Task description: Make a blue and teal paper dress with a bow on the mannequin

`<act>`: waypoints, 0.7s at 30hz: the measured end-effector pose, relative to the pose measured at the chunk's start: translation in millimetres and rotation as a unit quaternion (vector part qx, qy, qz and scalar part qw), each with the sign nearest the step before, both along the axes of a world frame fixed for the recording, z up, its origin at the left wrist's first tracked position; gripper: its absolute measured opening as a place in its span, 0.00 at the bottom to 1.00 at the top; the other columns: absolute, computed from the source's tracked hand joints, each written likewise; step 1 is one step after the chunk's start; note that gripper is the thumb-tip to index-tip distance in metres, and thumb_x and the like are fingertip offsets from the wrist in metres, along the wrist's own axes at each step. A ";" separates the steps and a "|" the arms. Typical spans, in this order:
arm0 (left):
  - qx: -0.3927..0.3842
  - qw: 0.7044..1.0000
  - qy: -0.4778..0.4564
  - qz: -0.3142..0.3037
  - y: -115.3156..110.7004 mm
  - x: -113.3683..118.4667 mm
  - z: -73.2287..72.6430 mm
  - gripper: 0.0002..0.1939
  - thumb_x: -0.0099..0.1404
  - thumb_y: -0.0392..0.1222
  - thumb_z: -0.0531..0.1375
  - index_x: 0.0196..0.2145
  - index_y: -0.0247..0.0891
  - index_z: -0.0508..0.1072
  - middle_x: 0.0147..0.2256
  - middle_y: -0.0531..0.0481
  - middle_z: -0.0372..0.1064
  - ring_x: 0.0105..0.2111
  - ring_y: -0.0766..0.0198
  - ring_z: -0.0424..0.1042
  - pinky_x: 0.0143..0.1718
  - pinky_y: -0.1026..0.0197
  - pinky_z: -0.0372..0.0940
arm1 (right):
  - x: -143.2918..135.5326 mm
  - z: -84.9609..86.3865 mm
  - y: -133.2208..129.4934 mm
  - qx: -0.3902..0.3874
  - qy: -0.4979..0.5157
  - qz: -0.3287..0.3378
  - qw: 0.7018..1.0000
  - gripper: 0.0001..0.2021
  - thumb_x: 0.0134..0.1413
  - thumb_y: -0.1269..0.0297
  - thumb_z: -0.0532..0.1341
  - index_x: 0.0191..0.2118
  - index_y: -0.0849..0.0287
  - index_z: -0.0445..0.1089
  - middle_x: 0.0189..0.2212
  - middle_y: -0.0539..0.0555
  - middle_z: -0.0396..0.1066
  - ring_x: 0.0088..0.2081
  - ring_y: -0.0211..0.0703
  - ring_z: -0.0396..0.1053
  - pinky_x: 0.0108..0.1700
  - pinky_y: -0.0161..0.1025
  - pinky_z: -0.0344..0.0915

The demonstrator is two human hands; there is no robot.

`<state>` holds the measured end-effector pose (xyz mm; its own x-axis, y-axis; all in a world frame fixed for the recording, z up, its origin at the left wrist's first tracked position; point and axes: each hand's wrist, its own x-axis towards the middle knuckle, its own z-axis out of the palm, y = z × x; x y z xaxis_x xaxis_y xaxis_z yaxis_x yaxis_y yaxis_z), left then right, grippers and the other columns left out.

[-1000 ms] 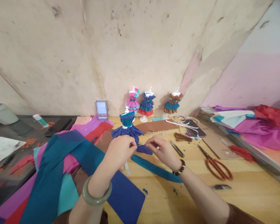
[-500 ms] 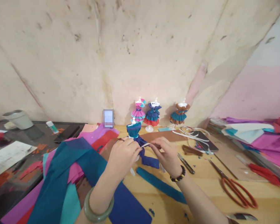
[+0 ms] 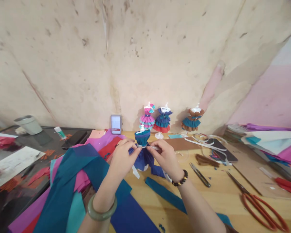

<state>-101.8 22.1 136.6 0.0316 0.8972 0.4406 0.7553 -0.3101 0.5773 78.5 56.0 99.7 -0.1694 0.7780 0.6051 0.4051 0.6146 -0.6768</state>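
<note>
A small dress-form mannequin [image 3: 142,137] stands between my hands, with a teal pleated top and a dark blue skirt [image 3: 142,159]. At its waist runs a narrow white strip [image 3: 143,147]. My left hand [image 3: 124,156] pinches the strip at the left side of the waist, thumb against forefinger. My right hand [image 3: 167,158] pinches it at the right side. A loose white end hangs below my left fingers, and another shows by my right wrist. Dark blue paper trails from the skirt under my right hand. A teal strip [image 3: 166,194] lies in front.
Three dressed mannequins, one pink [image 3: 147,116], one blue [image 3: 163,118] and one brown [image 3: 192,119], stand by the wall. Scissors [image 3: 258,204] and thread snips [image 3: 200,175] lie right. Coloured sheets [image 3: 63,181] pile up left, near a glue stick [image 3: 60,133] and a phone [image 3: 116,124].
Both hands have drawn the white strip in against the mannequin's waist; before, it was stretched in front of and right of it. The whole view has shifted slightly.
</note>
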 end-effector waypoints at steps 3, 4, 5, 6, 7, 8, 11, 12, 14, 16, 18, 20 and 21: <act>-0.026 0.999 -0.030 -0.012 0.1 2.7 0.6 0.11 0.65 0.42 0.59 0.25 0.39 0.70 0.37 0.49 0.75 0.44 0.58 0.72 0.46 0.58 0.62 | -0.3 -0.2 2.9 -0.002 -0.001 -0.006 1.000 0.08 0.58 0.62 0.62 0.30 0.58 0.69 0.28 0.52 0.70 0.31 0.41 0.68 0.34 0.37 0.63; -0.035 0.999 -0.036 -0.014 -0.1 3.3 0.9 0.11 0.65 0.42 0.59 0.25 0.39 0.70 0.35 0.50 0.75 0.42 0.59 0.73 0.44 0.59 0.63 | 0.1 -0.4 3.6 -0.002 -0.001 -0.007 1.000 0.08 0.58 0.62 0.62 0.30 0.58 0.69 0.28 0.52 0.70 0.31 0.41 0.68 0.34 0.37 0.63; -0.043 0.998 -0.040 -0.013 -0.2 3.8 0.9 0.11 0.65 0.42 0.59 0.25 0.39 0.70 0.33 0.51 0.75 0.39 0.60 0.73 0.42 0.60 0.63 | 0.7 -0.7 4.2 -0.003 0.001 -0.007 1.000 0.07 0.58 0.62 0.62 0.30 0.58 0.69 0.28 0.52 0.70 0.31 0.41 0.68 0.34 0.37 0.63; -0.048 0.998 -0.041 -0.008 -0.2 4.1 0.5 0.11 0.65 0.43 0.59 0.25 0.39 0.70 0.32 0.51 0.75 0.37 0.60 0.73 0.40 0.60 0.63 | 1.4 -1.0 4.8 -0.007 0.002 -0.005 1.000 0.07 0.58 0.62 0.62 0.30 0.57 0.69 0.28 0.52 0.70 0.31 0.42 0.68 0.34 0.37 0.64; -0.050 0.998 -0.040 -0.003 0.1 4.3 -0.4 0.11 0.64 0.43 0.59 0.25 0.39 0.70 0.32 0.52 0.75 0.36 0.60 0.73 0.39 0.60 0.62 | 2.1 -1.2 5.2 -0.012 0.004 -0.003 1.000 0.07 0.59 0.62 0.62 0.31 0.57 0.69 0.28 0.52 0.70 0.31 0.42 0.68 0.35 0.37 0.64; -0.048 0.998 -0.041 0.000 0.6 4.3 -1.5 0.11 0.64 0.43 0.59 0.25 0.39 0.70 0.31 0.52 0.76 0.35 0.61 0.74 0.38 0.60 0.62 | 2.7 -1.4 5.7 -0.015 0.004 -0.001 1.000 0.07 0.59 0.62 0.62 0.31 0.57 0.69 0.28 0.52 0.70 0.31 0.42 0.68 0.35 0.37 0.64; -0.030 0.998 -0.047 -0.007 2.9 4.2 -5.4 0.11 0.64 0.43 0.59 0.25 0.40 0.71 0.31 0.52 0.76 0.36 0.60 0.74 0.37 0.61 0.62 | 3.9 -1.8 6.8 -0.012 0.000 0.001 1.000 0.07 0.59 0.62 0.62 0.31 0.57 0.69 0.29 0.52 0.70 0.32 0.42 0.68 0.35 0.38 0.64; -0.024 0.999 -0.047 -0.012 3.7 4.2 -6.3 0.11 0.64 0.43 0.59 0.25 0.40 0.71 0.31 0.53 0.76 0.36 0.60 0.74 0.37 0.62 0.62 | 4.0 -1.8 7.2 -0.007 -0.001 0.000 1.000 0.07 0.59 0.63 0.63 0.31 0.57 0.69 0.29 0.52 0.70 0.32 0.42 0.68 0.36 0.38 0.63; -0.016 0.999 -0.047 -0.015 4.9 4.5 -7.1 0.11 0.64 0.43 0.60 0.24 0.40 0.71 0.30 0.53 0.75 0.35 0.61 0.74 0.37 0.62 0.62 | 4.0 -1.8 8.0 0.003 -0.005 -0.001 1.000 0.06 0.59 0.64 0.63 0.31 0.57 0.69 0.29 0.52 0.70 0.32 0.42 0.68 0.36 0.38 0.63; -0.016 0.999 -0.043 -0.011 5.2 4.8 -6.7 0.11 0.64 0.42 0.60 0.24 0.39 0.71 0.29 0.53 0.75 0.33 0.62 0.73 0.36 0.62 0.62 | 4.1 -1.4 8.4 0.008 -0.009 -0.001 1.000 0.06 0.59 0.65 0.63 0.31 0.57 0.69 0.29 0.52 0.70 0.32 0.43 0.68 0.36 0.38 0.63; -0.017 0.999 -0.039 -0.005 4.6 4.6 -5.8 0.10 0.63 0.42 0.60 0.25 0.39 0.71 0.29 0.53 0.75 0.31 0.63 0.73 0.36 0.63 0.62 | 4.5 -0.8 8.2 0.007 -0.012 -0.001 1.000 0.06 0.59 0.65 0.62 0.32 0.57 0.69 0.29 0.52 0.70 0.33 0.43 0.69 0.36 0.38 0.63; -0.020 0.999 -0.037 -0.002 3.6 4.0 -4.8 0.10 0.63 0.42 0.61 0.25 0.39 0.72 0.29 0.54 0.75 0.30 0.64 0.72 0.36 0.63 0.62 | 5.2 0.0 7.4 0.006 -0.014 -0.001 1.000 0.06 0.59 0.64 0.62 0.32 0.57 0.69 0.29 0.52 0.71 0.33 0.43 0.69 0.36 0.38 0.63; -0.023 0.999 -0.036 -0.002 3.1 3.4 -4.4 0.10 0.63 0.43 0.61 0.25 0.39 0.72 0.29 0.54 0.75 0.30 0.64 0.72 0.35 0.63 0.62 | 5.6 0.2 6.9 0.005 -0.015 0.000 1.000 0.05 0.59 0.65 0.62 0.32 0.58 0.69 0.29 0.52 0.71 0.33 0.43 0.69 0.36 0.38 0.63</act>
<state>-98.3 25.3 132.2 0.0043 0.9162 0.4008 0.7098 -0.2850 0.6441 84.0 62.9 99.9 -0.1874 0.7718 0.6076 0.4260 0.6213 -0.6577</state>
